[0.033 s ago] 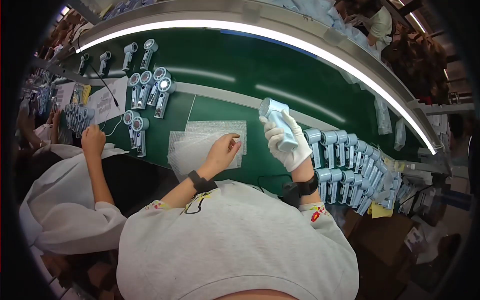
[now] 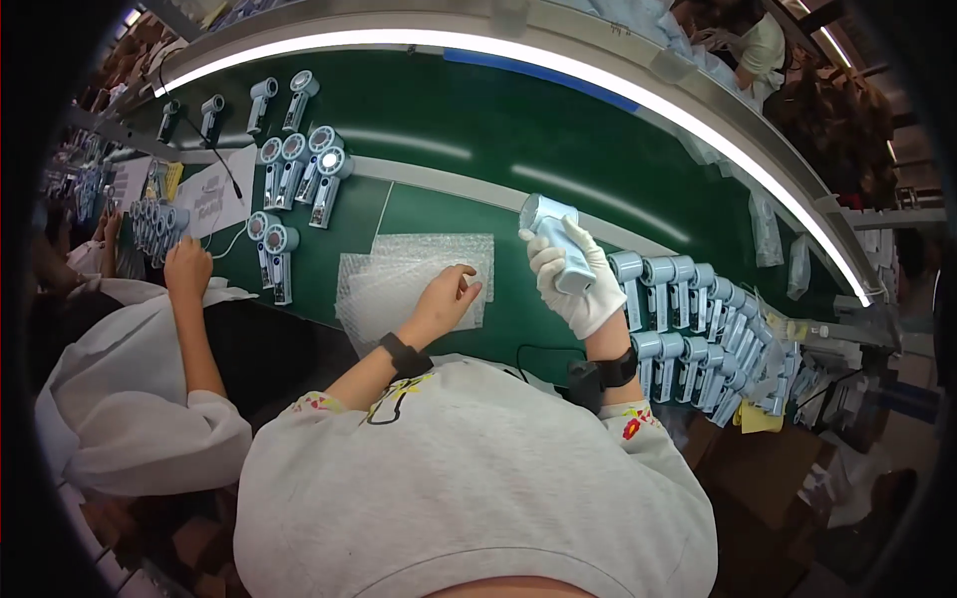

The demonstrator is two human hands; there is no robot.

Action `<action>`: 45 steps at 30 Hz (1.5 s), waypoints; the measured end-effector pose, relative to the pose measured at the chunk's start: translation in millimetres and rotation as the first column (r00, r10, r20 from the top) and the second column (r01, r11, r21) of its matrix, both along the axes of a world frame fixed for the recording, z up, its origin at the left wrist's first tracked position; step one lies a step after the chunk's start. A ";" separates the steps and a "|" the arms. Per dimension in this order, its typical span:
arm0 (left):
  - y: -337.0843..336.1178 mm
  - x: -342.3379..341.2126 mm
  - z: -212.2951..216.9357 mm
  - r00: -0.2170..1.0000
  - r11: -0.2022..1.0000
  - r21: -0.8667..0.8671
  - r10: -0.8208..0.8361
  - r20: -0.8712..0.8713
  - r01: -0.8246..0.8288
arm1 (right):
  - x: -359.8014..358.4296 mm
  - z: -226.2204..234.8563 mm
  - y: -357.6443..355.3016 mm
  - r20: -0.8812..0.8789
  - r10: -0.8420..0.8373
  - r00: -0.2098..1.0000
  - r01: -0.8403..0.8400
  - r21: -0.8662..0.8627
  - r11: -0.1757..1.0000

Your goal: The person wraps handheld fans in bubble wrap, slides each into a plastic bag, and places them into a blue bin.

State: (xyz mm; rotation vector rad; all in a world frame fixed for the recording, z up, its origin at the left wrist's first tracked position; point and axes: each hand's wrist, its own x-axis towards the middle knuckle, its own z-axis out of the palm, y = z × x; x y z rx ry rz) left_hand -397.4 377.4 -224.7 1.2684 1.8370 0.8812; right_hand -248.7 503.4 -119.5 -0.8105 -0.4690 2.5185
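Note:
My right hand (image 2: 596, 299), in a white glove, grips a light-blue handheld fan (image 2: 574, 267) above the green table (image 2: 439, 211). The fan is tilted, its round head up and to the left. My bare left hand (image 2: 441, 305) rests over a stack of clear bubble-wrap bags (image 2: 374, 299). Its fingers are slightly bent and apart, and nothing shows in them. Close beside my right wrist, several more light-blue fans (image 2: 658, 289) lie in two rows.
Several fans (image 2: 324, 184) stand at the left, one with a lit head. A co-worker's hand (image 2: 187, 267) is near a white cable and another fan group (image 2: 155, 229). A light bar (image 2: 518, 62) arches over the table. Yellow paper (image 2: 763, 417) lies at the right.
The fan in my right hand has tipped slightly, and the hand has shifted a little to the right. The co-worker's hand has moved slightly. My left hand stays over the bags.

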 end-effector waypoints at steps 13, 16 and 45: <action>-32.5 -6.3 -50.8 0.990 0.996 -0.003 0.087 0.113 -0.087 | 60.0 -56.7 -42.9 0.738 0.169 0.653 -0.510 0.264 0.819; -38.8 -4.6 -40.9 0.949 0.946 0.074 0.314 0.025 -0.315 | 62.3 -76.5 -46.4 0.812 0.156 0.562 -0.631 0.298 0.716; -23.2 -56.7 -48.1 0.764 0.771 0.021 0.626 0.158 -0.636 | -64.7 -121.2 -74.4 0.920 -0.257 0.295 -0.906 0.183 -0.382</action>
